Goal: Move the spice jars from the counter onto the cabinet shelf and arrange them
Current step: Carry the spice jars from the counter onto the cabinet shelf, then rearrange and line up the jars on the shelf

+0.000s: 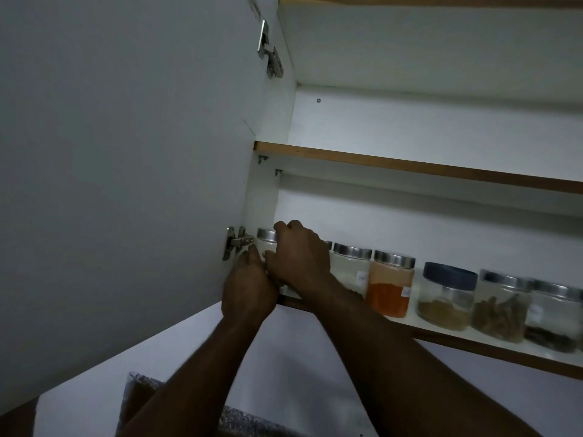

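At nine o'clock of the row, beside the door hinge (235,242), the left hand (249,288) and right hand (298,257) both clasp a silver-lidded jar (267,238) on the bottom shelf (441,337). Toward three o'clock stand a pale jar (350,269), an orange jar (391,288) and a blue-lidded jar (448,298).

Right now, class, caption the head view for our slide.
Left hand and right hand hold the leftmost jar on the cabinet shelf beside other jars.
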`<state>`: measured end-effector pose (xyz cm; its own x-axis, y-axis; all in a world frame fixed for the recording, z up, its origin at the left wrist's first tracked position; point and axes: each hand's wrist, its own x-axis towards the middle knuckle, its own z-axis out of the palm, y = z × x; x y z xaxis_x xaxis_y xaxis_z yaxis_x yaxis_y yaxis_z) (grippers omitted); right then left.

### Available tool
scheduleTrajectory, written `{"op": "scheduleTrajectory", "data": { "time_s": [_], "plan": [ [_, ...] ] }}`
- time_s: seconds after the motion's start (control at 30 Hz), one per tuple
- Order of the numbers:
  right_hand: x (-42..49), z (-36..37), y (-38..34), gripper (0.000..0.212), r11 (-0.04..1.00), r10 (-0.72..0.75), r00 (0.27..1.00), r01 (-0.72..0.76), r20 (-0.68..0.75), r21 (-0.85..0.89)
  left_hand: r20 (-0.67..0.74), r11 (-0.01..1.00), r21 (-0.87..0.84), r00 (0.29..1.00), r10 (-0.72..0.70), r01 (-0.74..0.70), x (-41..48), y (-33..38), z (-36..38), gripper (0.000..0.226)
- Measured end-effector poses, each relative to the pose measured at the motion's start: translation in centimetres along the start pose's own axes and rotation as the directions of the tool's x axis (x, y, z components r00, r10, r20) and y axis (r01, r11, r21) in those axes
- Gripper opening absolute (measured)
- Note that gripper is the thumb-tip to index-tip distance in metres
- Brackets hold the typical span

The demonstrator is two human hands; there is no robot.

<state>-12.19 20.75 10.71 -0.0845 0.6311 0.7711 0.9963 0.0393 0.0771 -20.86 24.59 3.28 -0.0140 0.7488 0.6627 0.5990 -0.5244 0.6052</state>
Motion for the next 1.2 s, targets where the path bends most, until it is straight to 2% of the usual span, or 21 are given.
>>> {"op": "scheduleTrajectory", "data": {
  "time_s": [0.07, 0.17, 0.23, 0.3, 0.43, 0.63, 0.87, 1.0, 1.1, 1.2],
  "plan": [
    [-1.6, -0.1, 0.9, 0.040, 1.000, 0.003, 0.997, -0.001, -0.083, 0.018, -0.095, 0.999, -0.049, 0.995, 0.003, -0.008, -1.3, 0.1, 0.1, 0.064],
    [-4.1, -0.7, 3.1, 0.039, 0.998, 0.054, 0.987, -0.049, -0.150, 0.038, -0.247, 0.998, 0.039, 0.968, 0.053, -0.045, -3.0, 1.3, 0.3, 0.056],
    [-5.8, -1.3, 4.7, 0.036, 0.996, 0.078, 0.983, -0.070, -0.167, 0.053, -0.269, 0.992, 0.031, 0.955, 0.123, -0.119, -3.5, 2.9, 0.2, 0.056],
    [-7.4, -2.4, 6.4, 0.032, 0.995, 0.094, 0.976, -0.083, -0.198, 0.064, -0.241, 0.975, -0.028, 0.948, 0.208, -0.221, -3.7, 5.0, 0.2, 0.054],
    [-10.8, -5.1, 9.8, 0.022, 0.988, 0.155, 0.959, -0.155, -0.239, 0.021, -0.201, 0.888, -0.139, 0.891, 0.408, -0.438, -4.2, 9.4, 0.8, 0.047],
    [-15.7, -10.1, 15.4, 0.027, 0.934, 0.329, 0.927, -0.347, -0.180, -0.079, 0.021, 0.769, -0.203, 0.782, 0.623, -0.607, -6.6, 15.4, 4.1, 0.040],
    [-22.8, -16.8, 22.8, 0.020, 0.833, 0.474, 0.863, -0.503, -0.173, -0.229, 0.156, 0.647, -0.427, 0.653, 0.741, -0.632, -12.4, 24.8, 9.7, 0.058],
    [-26.2, -19.8, 28.7, 0.022, 0.785, 0.511, 0.830, -0.556, -0.222, -0.272, 0.247, 0.634, -0.471, 0.598, 0.762, -0.613, -15.8, 29.6, 13.5, 0.066],
    [-28.0, -21.6, 33.7, 0.027, 0.759, 0.537, 0.796, -0.600, -0.279, -0.253, 0.252, 0.643, -0.449, 0.602, 0.757, -0.620, -17.3, 32.9, 16.5, 0.065],
    [-29.3, -22.8, 38.2, 0.043, 0.740, 0.557, 0.769, -0.631, -0.314, -0.232, 0.275, 0.662, -0.461, 0.615, 0.739, -0.591, -18.4, 36.0, 19.5, 0.066]
  ]
}}
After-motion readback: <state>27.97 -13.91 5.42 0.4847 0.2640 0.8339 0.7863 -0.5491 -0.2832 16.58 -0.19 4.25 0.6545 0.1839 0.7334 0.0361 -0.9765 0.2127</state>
